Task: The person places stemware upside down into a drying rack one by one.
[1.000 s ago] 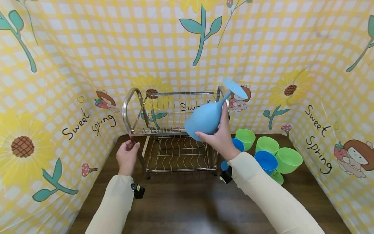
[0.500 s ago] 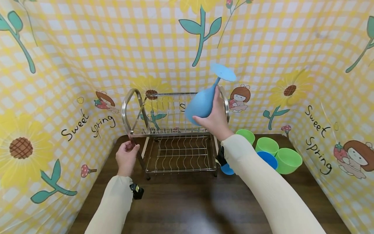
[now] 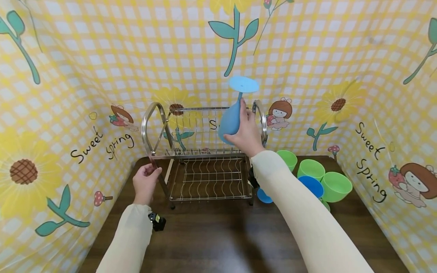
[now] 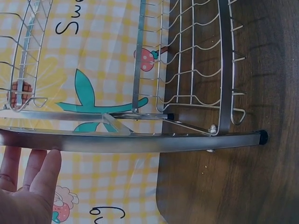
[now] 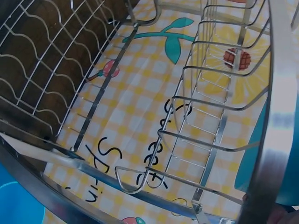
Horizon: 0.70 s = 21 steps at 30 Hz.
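- Left hand, at about 8 o'clock from the middle of the metal dish rack: its fingers are bent and their tips pass out of sight behind the rack's left post, with the thumb tip at the near edge. It looks like a light pinch on the post; how firm, I cannot tell.
- Rack: two tiers of wire, standing on the brown table.
- Light blue goblet, at about 1 o'clock from the rack's middle: bottom up in front of or over the upper tier, bowl down, foot topmost, stem pointing a little past 12 o'clock. Whether its rim touches the wires is hidden.
- Handling: it looks like plastic, so I judge it light, fairly stiff and unlikely to shatter, though the smooth wall may slip or turn. The broad bowl is the sound hold; the thin stem would let it swing.
- Right hand, on the bowl's 3 o'clock side: thumb low near the rim, index finger stretched up towards the stem, the bowl gripped between them.
- At about 4 o'clock from the rack: a blue goblet and green goblets, mouths up, bunched together.
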### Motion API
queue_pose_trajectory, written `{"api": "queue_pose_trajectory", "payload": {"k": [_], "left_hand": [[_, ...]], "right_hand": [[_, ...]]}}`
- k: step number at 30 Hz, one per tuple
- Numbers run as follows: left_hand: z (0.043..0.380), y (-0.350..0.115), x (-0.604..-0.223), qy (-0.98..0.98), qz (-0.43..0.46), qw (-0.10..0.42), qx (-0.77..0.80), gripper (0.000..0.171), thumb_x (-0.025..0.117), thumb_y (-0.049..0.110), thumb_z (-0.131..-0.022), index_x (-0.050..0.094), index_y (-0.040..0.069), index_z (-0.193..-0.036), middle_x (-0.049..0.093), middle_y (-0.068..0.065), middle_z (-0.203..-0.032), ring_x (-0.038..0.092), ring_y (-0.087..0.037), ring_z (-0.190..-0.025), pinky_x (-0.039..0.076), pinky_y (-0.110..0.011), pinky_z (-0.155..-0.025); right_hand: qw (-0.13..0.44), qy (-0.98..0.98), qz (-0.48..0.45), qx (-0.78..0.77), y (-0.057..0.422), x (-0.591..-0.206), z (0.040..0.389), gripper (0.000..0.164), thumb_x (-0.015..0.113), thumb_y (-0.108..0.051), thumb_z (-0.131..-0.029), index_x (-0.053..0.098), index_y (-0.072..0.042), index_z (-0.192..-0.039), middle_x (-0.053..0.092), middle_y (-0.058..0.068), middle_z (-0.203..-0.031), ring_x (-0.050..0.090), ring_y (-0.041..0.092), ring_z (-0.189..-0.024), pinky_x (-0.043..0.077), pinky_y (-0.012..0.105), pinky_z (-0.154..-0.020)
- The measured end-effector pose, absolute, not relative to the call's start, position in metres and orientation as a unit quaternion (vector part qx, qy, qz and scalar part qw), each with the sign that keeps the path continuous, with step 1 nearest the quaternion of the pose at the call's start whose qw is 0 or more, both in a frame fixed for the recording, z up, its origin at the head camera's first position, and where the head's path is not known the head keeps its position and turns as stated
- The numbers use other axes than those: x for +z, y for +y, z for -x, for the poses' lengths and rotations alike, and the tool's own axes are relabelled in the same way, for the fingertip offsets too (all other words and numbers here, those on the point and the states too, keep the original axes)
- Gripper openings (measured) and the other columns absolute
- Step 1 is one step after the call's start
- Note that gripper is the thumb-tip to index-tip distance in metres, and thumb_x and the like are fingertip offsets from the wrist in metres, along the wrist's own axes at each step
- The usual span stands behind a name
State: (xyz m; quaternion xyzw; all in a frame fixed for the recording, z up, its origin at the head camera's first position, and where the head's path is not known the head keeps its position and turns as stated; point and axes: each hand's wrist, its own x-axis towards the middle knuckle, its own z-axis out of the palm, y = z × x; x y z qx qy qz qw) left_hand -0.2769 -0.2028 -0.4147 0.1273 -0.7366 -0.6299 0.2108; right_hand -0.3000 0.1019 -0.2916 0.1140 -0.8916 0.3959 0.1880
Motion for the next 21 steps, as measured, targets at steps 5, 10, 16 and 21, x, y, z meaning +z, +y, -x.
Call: {"api": "queue_pose_trajectory", "payload": {"k": [5, 10, 16, 21], "left_hand": [[0.276, -0.205, -0.416, -0.736, -0.124, 0.207, -0.633, 0.028, 0.067, 0.005, -0.086, 0.057, -0.007, -0.109, 0.054, 0.016, -0.077, 0.052, 0.006, -0.067, 0.048, -0.013, -0.057], [0.276, -0.205, -0.414, -0.735, -0.121, 0.207, -0.634, 0.029, 0.068, 0.004, -0.085, 0.056, -0.009, -0.109, 0.053, 0.015, -0.077, 0.051, 0.006, -0.065, 0.047, -0.013, -0.055], [0.275, -0.205, -0.414, -0.738, -0.122, 0.197, -0.634, 0.031, 0.068, 0.005, -0.086, 0.055, -0.009, -0.111, 0.054, 0.016, -0.078, 0.052, 0.007, -0.065, 0.047, -0.013, -0.056], [0.276, -0.205, -0.415, -0.737, -0.118, 0.204, -0.634, 0.029, 0.067, 0.003, -0.086, 0.055, -0.009, -0.110, 0.053, 0.016, -0.077, 0.052, 0.007, -0.064, 0.046, -0.012, -0.055]], "right_hand": [[0.189, -0.902, -0.103, 0.375, 0.099, -0.294, 0.302, 0.114, 0.080, -0.025, -0.077, -0.004, -0.018, -0.155, 0.022, 0.025, -0.147, 0.041, 0.047, -0.125, 0.044, 0.055, -0.094], [0.192, -0.906, -0.097, 0.365, 0.099, -0.299, 0.306, 0.113, 0.081, -0.025, -0.077, -0.001, -0.019, -0.155, 0.021, 0.025, -0.148, 0.040, 0.048, -0.126, 0.044, 0.056, -0.094], [0.188, -0.908, -0.085, 0.364, 0.100, -0.305, 0.310, 0.112, 0.080, -0.026, -0.078, -0.002, -0.022, -0.155, 0.019, 0.024, -0.149, 0.037, 0.048, -0.128, 0.044, 0.057, -0.093], [0.197, -0.914, -0.086, 0.343, 0.099, -0.306, 0.311, 0.111, 0.080, -0.025, -0.078, 0.002, -0.019, -0.155, 0.021, 0.025, -0.148, 0.039, 0.049, -0.125, 0.045, 0.056, -0.091]]}}
